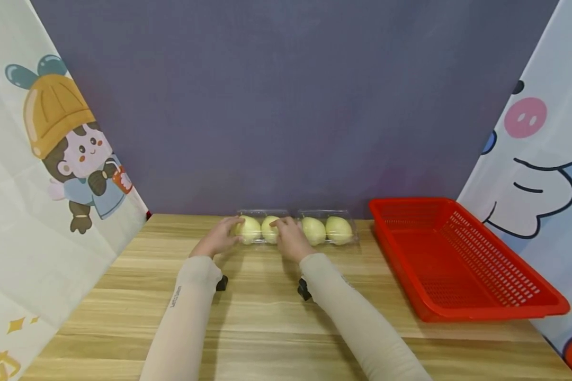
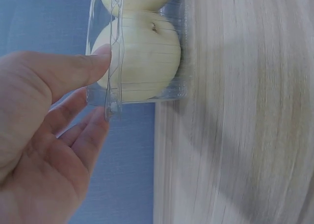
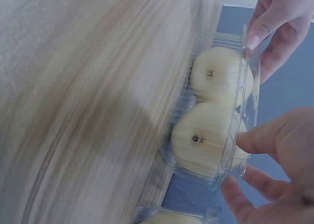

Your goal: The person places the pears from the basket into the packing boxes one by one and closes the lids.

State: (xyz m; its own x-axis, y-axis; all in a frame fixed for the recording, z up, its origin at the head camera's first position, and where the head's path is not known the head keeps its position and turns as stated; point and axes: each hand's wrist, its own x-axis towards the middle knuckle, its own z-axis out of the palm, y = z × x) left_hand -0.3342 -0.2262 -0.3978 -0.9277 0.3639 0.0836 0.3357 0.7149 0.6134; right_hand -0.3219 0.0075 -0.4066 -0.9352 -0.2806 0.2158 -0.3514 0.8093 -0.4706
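Observation:
A clear plastic fruit box with two round pale yellow pears inside stands at the back of the table. My left hand grips its left end; in the left wrist view the thumb lies on the rim and the fingers reach round the end. At the other end, my right hand holds the same box, its thumb against the rim in the right wrist view. Just right of that hand is a second clear box with two similar pears. The far fingers are partly hidden.
A red plastic basket with slotted sides stands at the right of the wooden table. Behind the boxes rises a grey-blue cloth wall. Printed cartoon sheets hang on both sides.

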